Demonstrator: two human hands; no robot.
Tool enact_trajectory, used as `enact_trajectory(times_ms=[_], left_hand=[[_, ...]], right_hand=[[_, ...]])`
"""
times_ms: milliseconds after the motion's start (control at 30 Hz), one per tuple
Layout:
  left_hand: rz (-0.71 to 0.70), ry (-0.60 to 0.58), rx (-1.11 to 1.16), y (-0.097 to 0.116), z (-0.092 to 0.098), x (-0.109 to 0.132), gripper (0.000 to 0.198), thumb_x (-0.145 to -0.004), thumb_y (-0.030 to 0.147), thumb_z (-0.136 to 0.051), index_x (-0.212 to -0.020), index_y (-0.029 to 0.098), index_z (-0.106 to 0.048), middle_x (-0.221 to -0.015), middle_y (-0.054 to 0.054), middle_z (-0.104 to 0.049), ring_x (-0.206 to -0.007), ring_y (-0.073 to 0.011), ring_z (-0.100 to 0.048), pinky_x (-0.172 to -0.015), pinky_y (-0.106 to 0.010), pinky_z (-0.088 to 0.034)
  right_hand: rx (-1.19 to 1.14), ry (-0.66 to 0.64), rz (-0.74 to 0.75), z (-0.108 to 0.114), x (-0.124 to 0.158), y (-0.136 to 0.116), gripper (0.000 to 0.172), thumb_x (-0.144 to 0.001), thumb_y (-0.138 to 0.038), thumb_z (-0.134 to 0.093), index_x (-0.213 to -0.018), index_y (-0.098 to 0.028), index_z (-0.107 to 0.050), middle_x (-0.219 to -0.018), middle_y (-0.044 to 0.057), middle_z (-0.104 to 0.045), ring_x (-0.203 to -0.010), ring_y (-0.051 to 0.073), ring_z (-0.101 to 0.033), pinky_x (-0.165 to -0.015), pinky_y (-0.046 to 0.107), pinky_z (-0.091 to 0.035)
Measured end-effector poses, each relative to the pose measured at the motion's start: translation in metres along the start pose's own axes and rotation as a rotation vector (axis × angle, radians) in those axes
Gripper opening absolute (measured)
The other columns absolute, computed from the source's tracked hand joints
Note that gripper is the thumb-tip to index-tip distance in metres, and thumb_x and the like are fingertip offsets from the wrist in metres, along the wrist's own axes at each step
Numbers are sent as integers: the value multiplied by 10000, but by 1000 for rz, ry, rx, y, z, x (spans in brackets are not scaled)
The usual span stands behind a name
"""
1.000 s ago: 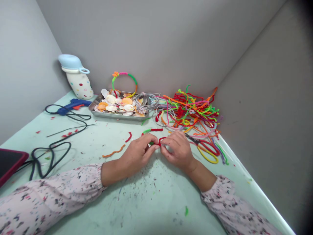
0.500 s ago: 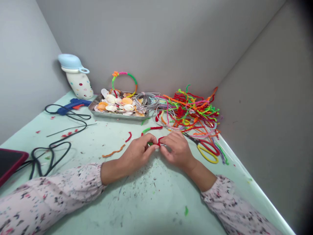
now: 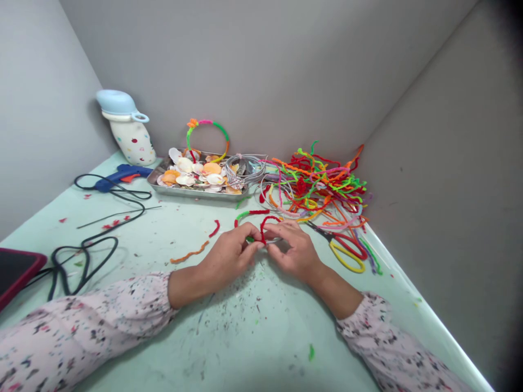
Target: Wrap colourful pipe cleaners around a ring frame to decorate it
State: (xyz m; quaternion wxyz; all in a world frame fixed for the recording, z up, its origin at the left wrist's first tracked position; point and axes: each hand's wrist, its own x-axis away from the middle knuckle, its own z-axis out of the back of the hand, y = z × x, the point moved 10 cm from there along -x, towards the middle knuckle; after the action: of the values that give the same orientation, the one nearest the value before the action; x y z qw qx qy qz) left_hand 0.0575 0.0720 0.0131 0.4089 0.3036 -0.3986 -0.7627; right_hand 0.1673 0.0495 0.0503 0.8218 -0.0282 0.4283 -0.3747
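Between my hands a red pipe cleaner [image 3: 262, 226] arches up in a loop. My left hand [image 3: 231, 253] pinches its lower end with thumb and forefinger, against a wire ring of which only a little shows. Fingers of my right hand [image 3: 297, 247] are closed round the other side of the loop; the fingertips partly hide what they hold. Just beyond the hands curves a green and red fuzzy band [image 3: 245, 214], perhaps the far side of the same ring. A short red piece [image 3: 214, 228] and an orange pipe cleaner [image 3: 190, 253] lie left of the hands.
Scissors [image 3: 345, 253] lie right of my hand, before a tangled heap of pipe cleaners [image 3: 327, 179]. A metal tray [image 3: 192, 193] holds shells, wire and a colourful hoop [image 3: 224, 130]. Leftward are a blue glue gun [image 3: 122, 173], black cord [image 3: 87, 239], bottle [image 3: 133, 139] and dark-screened device [image 3: 18, 272].
The red pipe cleaner now stands up in a wider loop between my hands. My right fingers have shifted slightly and opened the bend; my left hand stays nearly still.
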Motion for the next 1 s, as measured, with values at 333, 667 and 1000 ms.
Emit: enact_trajectory(times_ms=[333,667,1000], left_hand=[[28,-5,-82,2,3,-2,145,-888,272,-520,-897,162,-613,-663,16,-601,-566,-112,-546,-544,-218,-397],[41,-36,-6,-2,1,-4,179,-879,308,-539,-885,170,-652,-702,12,-625,-584,-106,-552,-539,-207,-405],[23,-43,26,-1,-1,-6,183,-853,278,-550,-863,170,-697,-767,-8,-653,-601,-100,-559,-552,-204,-440]], right_hand=[[2,-57,14,-3,0,-5,572,-775,-116,-578,-1325,-245,-487,-1152,57,-695,-1052,216,-637,-951,414,-472],[-98,-96,-15,1,-3,-7,503,-835,-154,-521,-1335,-199,-504,-1310,111,-600,-1217,224,-554,-1037,423,-444],[-25,16,-76,9,-1,2,390,-894,-185,-515,-1275,-242,-574,-1333,76,-591,-1258,220,-530,-1082,428,-425]])
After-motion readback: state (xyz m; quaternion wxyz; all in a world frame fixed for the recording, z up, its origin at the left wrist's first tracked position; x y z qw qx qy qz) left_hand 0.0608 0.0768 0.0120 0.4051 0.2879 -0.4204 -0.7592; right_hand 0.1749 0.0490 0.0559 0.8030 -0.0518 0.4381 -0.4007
